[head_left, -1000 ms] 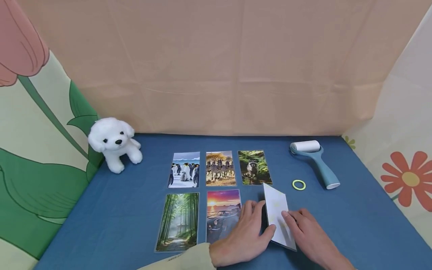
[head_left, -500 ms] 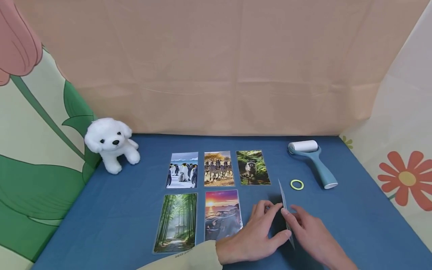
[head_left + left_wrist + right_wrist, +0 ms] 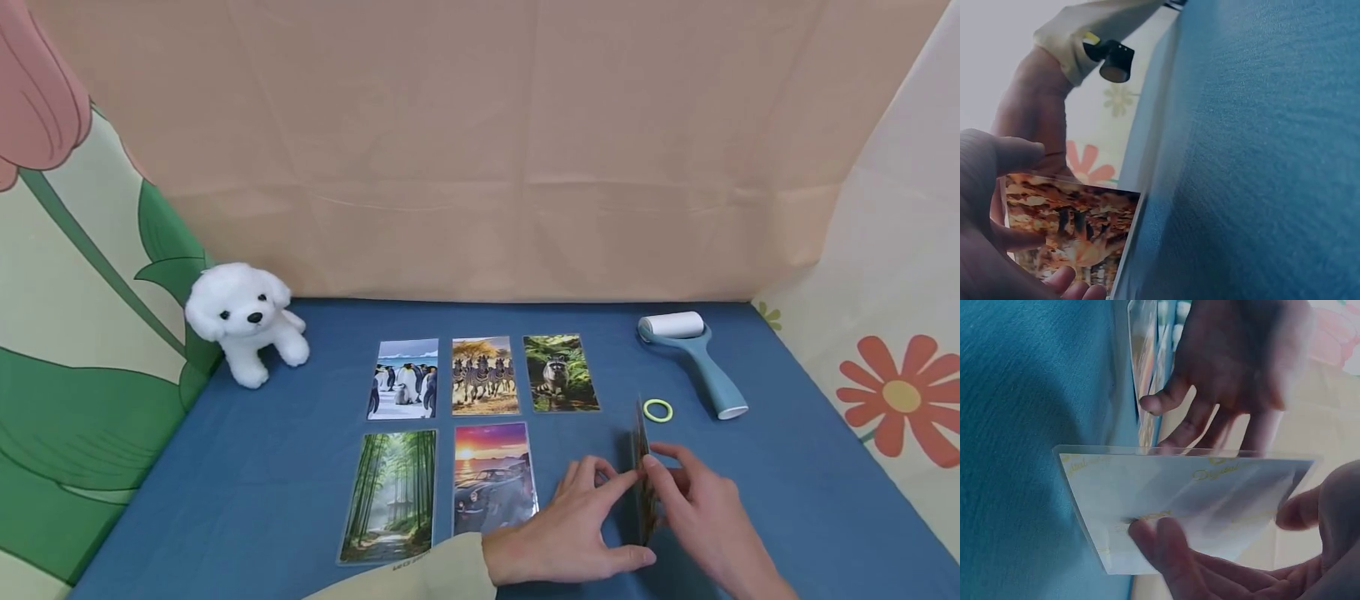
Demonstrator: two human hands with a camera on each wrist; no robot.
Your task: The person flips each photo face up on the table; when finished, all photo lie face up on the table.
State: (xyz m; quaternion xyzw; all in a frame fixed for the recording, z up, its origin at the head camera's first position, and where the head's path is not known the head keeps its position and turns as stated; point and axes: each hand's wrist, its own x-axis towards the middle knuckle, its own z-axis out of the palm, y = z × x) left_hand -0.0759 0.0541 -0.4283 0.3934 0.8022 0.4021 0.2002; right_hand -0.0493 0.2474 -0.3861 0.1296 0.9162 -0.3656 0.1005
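A laminated photo card (image 3: 643, 492) stands nearly upright on its long edge, seen almost edge-on from the head. Its brown autumn-coloured picture faces left; in the right wrist view its white back (image 3: 1172, 487) carries faint yellow lettering. My right hand (image 3: 705, 517) pinches the card, thumb at its upper edge and fingers against the white back. My left hand (image 3: 566, 529) is on the picture side, index fingertip touching the card and thumb stretched toward its near end. To the left lie a car-at-sunset card (image 3: 491, 475) and a bamboo-path card (image 3: 390, 496).
Penguin (image 3: 405, 383), zebra (image 3: 483, 375) and raccoon (image 3: 560, 373) cards form a row behind. Beyond the held card are a yellow-green ring (image 3: 657, 402) and a lint roller (image 3: 705, 367). A white plush dog (image 3: 243, 321) sits at the back left of the blue table (image 3: 247, 467).
The card has swung from leaning with its white back showing to nearly upright, and moved right. My left hand followed it rightward, its thumb coming off the card's white side.
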